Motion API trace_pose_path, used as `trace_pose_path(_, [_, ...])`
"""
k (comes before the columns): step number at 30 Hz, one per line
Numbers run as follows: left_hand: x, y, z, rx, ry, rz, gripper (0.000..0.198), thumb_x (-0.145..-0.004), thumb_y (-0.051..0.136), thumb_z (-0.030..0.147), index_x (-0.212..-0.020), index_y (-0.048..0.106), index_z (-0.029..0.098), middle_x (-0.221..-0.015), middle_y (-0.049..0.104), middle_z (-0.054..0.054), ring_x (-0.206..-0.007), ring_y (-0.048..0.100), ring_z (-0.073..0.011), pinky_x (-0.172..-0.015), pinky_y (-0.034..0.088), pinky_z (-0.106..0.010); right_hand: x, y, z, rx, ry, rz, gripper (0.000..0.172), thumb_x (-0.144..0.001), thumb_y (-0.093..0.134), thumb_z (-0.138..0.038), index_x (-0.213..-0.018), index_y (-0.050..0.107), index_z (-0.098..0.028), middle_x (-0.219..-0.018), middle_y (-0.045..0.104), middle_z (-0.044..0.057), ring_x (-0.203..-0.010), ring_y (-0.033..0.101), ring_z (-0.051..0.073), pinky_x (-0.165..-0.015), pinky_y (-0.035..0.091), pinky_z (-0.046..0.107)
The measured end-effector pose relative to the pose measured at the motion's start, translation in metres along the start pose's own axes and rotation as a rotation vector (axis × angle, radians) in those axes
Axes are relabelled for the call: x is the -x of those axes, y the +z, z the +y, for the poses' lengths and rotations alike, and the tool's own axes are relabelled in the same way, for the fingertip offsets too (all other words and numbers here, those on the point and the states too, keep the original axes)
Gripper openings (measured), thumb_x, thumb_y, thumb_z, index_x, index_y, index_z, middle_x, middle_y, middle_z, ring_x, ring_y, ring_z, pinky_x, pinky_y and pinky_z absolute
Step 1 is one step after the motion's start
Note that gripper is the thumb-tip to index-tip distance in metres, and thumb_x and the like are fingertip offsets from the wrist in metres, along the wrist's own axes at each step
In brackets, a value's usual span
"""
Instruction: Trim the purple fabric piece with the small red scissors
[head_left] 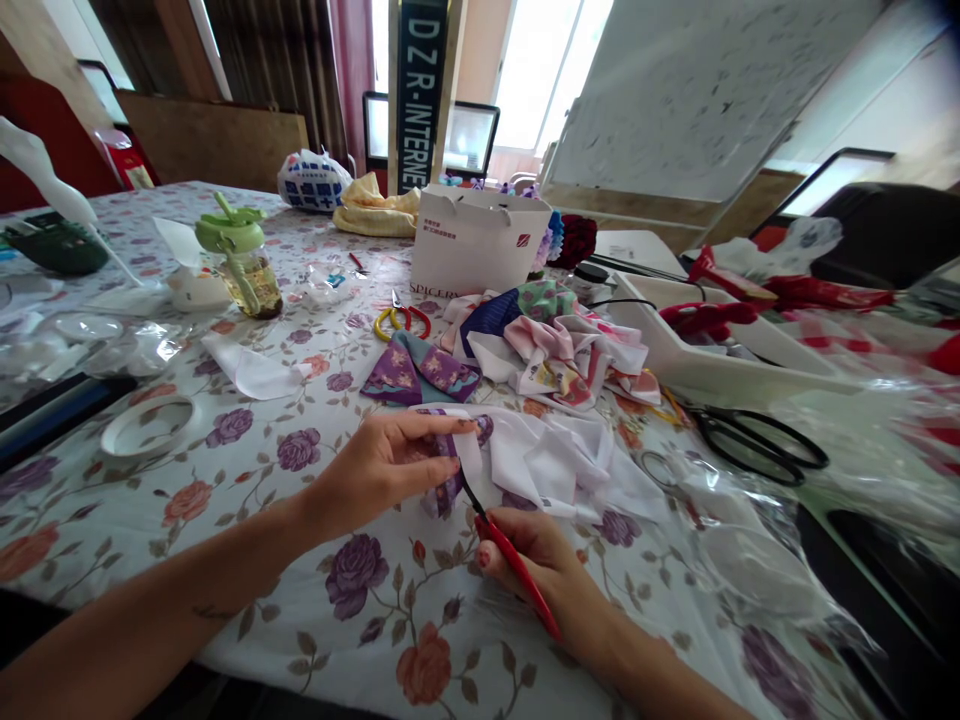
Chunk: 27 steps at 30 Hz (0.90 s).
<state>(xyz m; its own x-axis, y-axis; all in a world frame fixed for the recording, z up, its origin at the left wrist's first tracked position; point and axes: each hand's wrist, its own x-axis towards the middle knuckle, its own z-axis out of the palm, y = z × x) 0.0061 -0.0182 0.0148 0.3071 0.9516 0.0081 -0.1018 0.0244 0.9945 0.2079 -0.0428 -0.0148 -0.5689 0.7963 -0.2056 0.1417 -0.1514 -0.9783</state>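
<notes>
My left hand (394,455) pinches a folded piece of purple patterned fabric (445,495) between thumb and fingers. In my right hand (551,565) is a red-handled tool (521,575) with a slim dark tip. The tip points up at the purple fabric, close to my left thumb; whether it touches or goes into the cloth, I cannot tell. White cloth (551,462) lies crumpled just right of the purple piece. Beyond my hands rests another purple and blue-grey fabric piece (420,370), beside a heap of pink and white fabric (570,350).
Scissors with yellow and red handles (403,320) and black-handled scissors (761,445) lie around the work. A tape roll (150,425) and a green-lidded jar (244,265) stand left. Behind are a white box (480,240) and a white tray (675,340); plastic bags (757,550) lie right.
</notes>
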Motion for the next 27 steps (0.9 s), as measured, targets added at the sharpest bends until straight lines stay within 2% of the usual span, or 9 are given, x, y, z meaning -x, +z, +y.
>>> trace_pose_path(9, [-0.0011, 0.0002, 0.0006, 0.015, 0.018, 0.028, 0.041, -0.070, 0.077, 0.014, -0.110, 0.073, 0.021, -0.113, 0.073, -0.004, -0.092, 0.068, -0.0157, -0.072, 0.054, -0.017, -0.0002, -0.0012, -0.0012, 0.030, 0.035, 0.009, 0.051, -0.077, 0.063, -0.061, -0.060, 0.043, -0.018, -0.059, 0.030, -0.005, -0.055, 0.023, 0.008, -0.048, 0.017, 0.025])
trace_pose_path(14, [0.0003, 0.0003, 0.0008, -0.017, 0.021, 0.022, 0.045, -0.070, 0.076, 0.014, -0.114, 0.070, 0.020, -0.114, 0.073, -0.004, -0.089, 0.069, -0.0165, -0.070, 0.055, -0.018, 0.0001, -0.0016, -0.0022, 0.018, 0.039, 0.002, 0.051, -0.076, 0.065, -0.060, -0.060, 0.041, -0.018, -0.059, 0.029, -0.006, -0.054, 0.023, 0.008, -0.048, 0.017, 0.025])
trace_pose_path(20, [0.0000, 0.0007, 0.0011, -0.003, 0.019, 0.010, 0.047, -0.069, 0.077, 0.015, -0.115, 0.069, 0.019, -0.109, 0.074, -0.004, -0.082, 0.070, -0.0147, -0.065, 0.055, -0.017, 0.0008, -0.0012, -0.0020, 0.030, 0.039, 0.000, 0.055, -0.075, 0.062, -0.067, -0.060, 0.040, -0.019, -0.058, 0.028, -0.006, -0.054, 0.022, 0.008, -0.047, 0.016, 0.025])
trace_pose_path(27, [0.0004, 0.0011, 0.0013, 0.011, 0.013, -0.009, 0.047, -0.071, 0.075, 0.014, -0.117, 0.068, 0.019, -0.118, 0.071, -0.005, -0.094, 0.070, -0.0180, -0.078, 0.056, -0.022, 0.0015, -0.0002, -0.0048, -0.007, 0.012, -0.024, 0.054, -0.076, 0.061, -0.066, -0.061, 0.039, -0.019, -0.057, 0.026, -0.007, -0.053, 0.021, 0.008, -0.048, 0.015, 0.025])
